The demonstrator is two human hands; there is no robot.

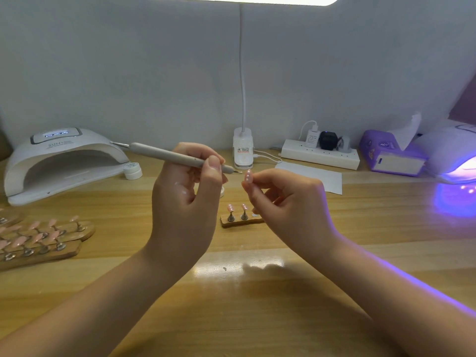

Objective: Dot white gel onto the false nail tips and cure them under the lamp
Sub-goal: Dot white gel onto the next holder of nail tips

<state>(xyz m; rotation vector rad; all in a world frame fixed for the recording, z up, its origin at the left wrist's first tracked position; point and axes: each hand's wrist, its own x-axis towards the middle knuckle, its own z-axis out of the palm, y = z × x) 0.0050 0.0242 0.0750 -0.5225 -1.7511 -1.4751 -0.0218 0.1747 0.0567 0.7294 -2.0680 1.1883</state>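
**One tip in hand, dots partly on**

One pink tip point(248, 176) at frame centre, pinched from below by right hand point(288, 202); white dots visible on it. Left hand point(188, 191) grips dotting pen point(180, 157), point just beside the tip, contact unclear. Tip looks light, stiff, glossy, probably slippery, wet gel smears: hold by its stem or edges, never the face. Two dotted tips sit on stand point(242, 220) below. Lamp point(61, 161) upper left is dark; second lamp point(453, 155) at right edge glows purple. Gel pot point(133, 170) beside left lamp.
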